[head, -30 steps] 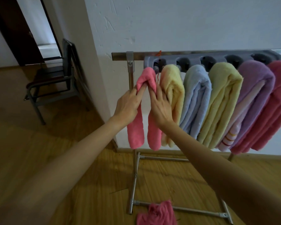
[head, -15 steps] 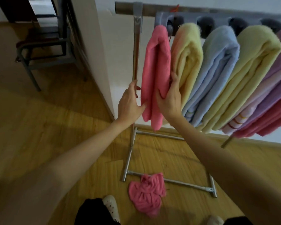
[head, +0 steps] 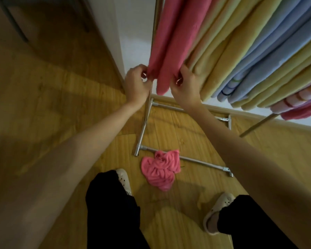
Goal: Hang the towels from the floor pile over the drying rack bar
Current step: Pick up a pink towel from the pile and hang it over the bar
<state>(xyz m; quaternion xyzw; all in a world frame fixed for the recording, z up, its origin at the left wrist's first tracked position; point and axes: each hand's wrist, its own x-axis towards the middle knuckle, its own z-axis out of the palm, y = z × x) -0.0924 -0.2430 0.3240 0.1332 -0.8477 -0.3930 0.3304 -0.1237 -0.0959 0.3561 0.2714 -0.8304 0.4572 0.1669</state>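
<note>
left hand (head: 136, 83) pinching, right hand (head: 184, 87) pinching

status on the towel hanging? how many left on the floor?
Done: yellow towels, blue towels and more hang in a row on the rack. In hand: the left hand and right hand each pinch a lower end of the hanging pink towel, apparently evening it. Left: one crumpled pink towel on the floor by the rack's base bar.

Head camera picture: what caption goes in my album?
Both hands, left and right, pinch the hanging pink towel; another crumpled pink towel waits below.
</note>
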